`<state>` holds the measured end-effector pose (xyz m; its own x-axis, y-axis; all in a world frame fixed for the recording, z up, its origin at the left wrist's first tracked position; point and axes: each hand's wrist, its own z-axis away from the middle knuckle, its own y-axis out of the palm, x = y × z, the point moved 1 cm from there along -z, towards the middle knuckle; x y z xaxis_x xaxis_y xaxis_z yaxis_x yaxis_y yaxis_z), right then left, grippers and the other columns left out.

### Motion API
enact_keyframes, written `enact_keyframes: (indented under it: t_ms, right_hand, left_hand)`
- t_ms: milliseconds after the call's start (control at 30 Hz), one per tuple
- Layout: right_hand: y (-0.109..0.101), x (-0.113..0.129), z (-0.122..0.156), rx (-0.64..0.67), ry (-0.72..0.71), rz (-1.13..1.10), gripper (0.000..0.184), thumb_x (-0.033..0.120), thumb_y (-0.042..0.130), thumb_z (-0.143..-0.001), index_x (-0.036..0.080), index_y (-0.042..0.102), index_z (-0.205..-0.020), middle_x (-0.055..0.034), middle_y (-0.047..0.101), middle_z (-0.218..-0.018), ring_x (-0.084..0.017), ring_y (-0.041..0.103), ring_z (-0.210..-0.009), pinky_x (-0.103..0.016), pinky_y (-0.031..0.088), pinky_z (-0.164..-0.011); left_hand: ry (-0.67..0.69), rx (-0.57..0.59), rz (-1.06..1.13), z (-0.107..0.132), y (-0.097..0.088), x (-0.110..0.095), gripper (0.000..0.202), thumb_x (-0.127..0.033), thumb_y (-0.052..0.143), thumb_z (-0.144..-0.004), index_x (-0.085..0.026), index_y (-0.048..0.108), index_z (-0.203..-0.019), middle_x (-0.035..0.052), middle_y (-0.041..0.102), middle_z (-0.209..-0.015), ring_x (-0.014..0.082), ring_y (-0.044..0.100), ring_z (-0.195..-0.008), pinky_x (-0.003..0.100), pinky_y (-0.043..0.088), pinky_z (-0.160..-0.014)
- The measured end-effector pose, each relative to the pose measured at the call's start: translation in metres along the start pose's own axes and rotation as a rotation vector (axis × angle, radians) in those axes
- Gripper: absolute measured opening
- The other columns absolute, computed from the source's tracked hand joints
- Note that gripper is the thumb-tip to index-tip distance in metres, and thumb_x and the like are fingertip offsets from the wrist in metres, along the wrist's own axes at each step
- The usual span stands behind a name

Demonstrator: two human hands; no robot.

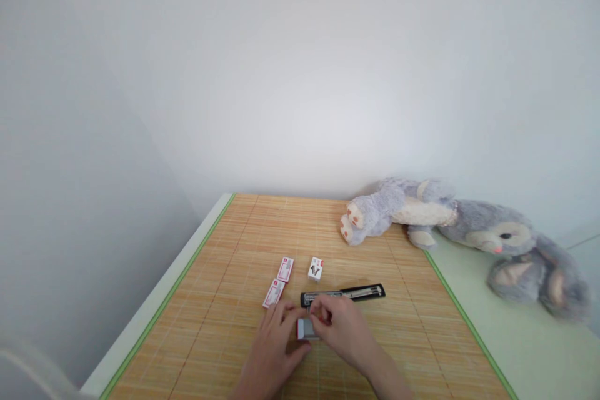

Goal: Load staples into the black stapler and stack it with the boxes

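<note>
A small open box (305,329), grey inside with a red left edge, lies on the mat; it looks like a box of staples. My left hand (276,345) spans it, index finger at its far side and thumb at its near side. Over the right part of the box, my right hand (344,328) has thumb and index finger pinched together. Whatever is in that pinch is too small to make out. Just beyond my hands lies an opened black stapler (362,292), its long metal channel showing; my right hand partly covers its near edge.
Two white-and-red boxes (285,269) lie left of centre, one nearer my left hand. A white box with a dark picture (315,269) sits behind the stapler. A grey plush rabbit (422,215) lies along the back right. The bamboo mat (225,325) has green edging.
</note>
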<state>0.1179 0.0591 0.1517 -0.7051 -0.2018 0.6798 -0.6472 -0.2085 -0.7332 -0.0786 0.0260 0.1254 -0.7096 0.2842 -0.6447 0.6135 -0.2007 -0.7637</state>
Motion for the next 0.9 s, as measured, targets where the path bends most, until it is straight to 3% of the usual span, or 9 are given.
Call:
enact_keyframes:
  t_ms: [167, 400, 667, 800, 900]
  right_hand:
    - [-0.002, 0.001, 0.009, 0.154, -0.044, 0.199, 0.018, 0.018, 0.065, -0.079, 0.028, 0.079, -0.084, 0.0001, 0.074, -0.072, -0.019, 0.065, -0.072, -0.026, 0.035, -0.065]
    - [0.004, -0.001, -0.002, 0.183, -0.027, 0.232, 0.022, 0.019, 0.068, -0.076, 0.031, 0.083, -0.086, -0.0017, 0.077, -0.074, -0.021, 0.068, -0.072, -0.027, 0.039, -0.066]
    - [0.011, 0.001, -0.003, 0.185, 0.005, 0.187, 0.02, 0.024, 0.067, -0.08, 0.032, 0.084, -0.088, -0.0017, 0.077, -0.073, -0.019, 0.066, -0.067, -0.026, 0.037, -0.063]
    - [-0.004, -0.003, 0.006, 0.146, 0.049, 0.073, 0.02, 0.027, 0.064, -0.085, 0.03, 0.082, -0.094, -0.0006, 0.076, -0.078, -0.018, 0.065, -0.069, -0.025, 0.035, -0.062]
    - [-0.024, -0.017, 0.02, 0.109, 0.109, 0.071, 0.026, 0.031, 0.071, -0.08, 0.03, 0.077, -0.106, -0.0001, 0.075, -0.081, -0.019, 0.066, -0.072, -0.025, 0.034, -0.063]
  left_hand:
    - [-0.074, 0.086, 0.104, -0.001, -0.005, -0.002, 0.038, -0.02, 0.058, -0.086, -0.032, 0.065, -0.121, 0.0024, 0.064, -0.124, 0.0204, 0.062, -0.115, 0.031, 0.047, -0.1]
    - [-0.083, 0.104, 0.129, -0.008, -0.01, -0.004, 0.03, -0.02, 0.06, -0.08, -0.028, 0.067, -0.108, 0.0004, 0.069, -0.112, 0.0196, 0.064, -0.106, 0.028, 0.047, -0.093]
    - [-0.089, 0.107, 0.14, -0.01, -0.007, 0.0, 0.028, -0.021, 0.061, -0.079, -0.026, 0.067, -0.106, 0.0017, 0.068, -0.108, 0.02, 0.063, -0.104, 0.028, 0.046, -0.092]
    - [-0.08, 0.103, 0.148, -0.009, -0.007, 0.002, 0.029, -0.02, 0.062, -0.079, -0.026, 0.067, -0.107, 0.0016, 0.067, -0.109, 0.0196, 0.062, -0.105, 0.028, 0.045, -0.092]
    - [-0.1, 0.113, 0.136, -0.01, -0.009, 0.001, 0.029, -0.021, 0.062, -0.078, -0.026, 0.067, -0.106, 0.0017, 0.068, -0.106, 0.0201, 0.062, -0.102, 0.029, 0.046, -0.091]
